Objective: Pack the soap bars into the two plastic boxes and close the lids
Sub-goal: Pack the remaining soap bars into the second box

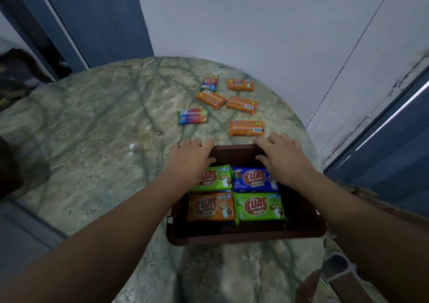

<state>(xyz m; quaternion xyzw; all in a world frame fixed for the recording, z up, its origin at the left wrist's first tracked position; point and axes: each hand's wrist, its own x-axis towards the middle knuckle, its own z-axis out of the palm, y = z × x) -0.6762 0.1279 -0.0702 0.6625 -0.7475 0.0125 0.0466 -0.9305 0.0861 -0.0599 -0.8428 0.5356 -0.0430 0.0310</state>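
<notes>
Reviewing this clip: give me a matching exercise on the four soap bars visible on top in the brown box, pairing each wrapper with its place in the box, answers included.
Column one:
1. blue bar
2. orange bar
3. green bar under the left hand
4. green bar clear of both hands

Column two:
A. near left
B. far right
C. near right
D. far left

Pairs: 1-B, 2-A, 3-D, 4-C. All lie in the brown box; the left hand and right hand grip its far rim.

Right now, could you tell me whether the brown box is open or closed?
Open. The brown box has no lid over it; four soap bars show inside, and both hands hold its far rim.
</notes>
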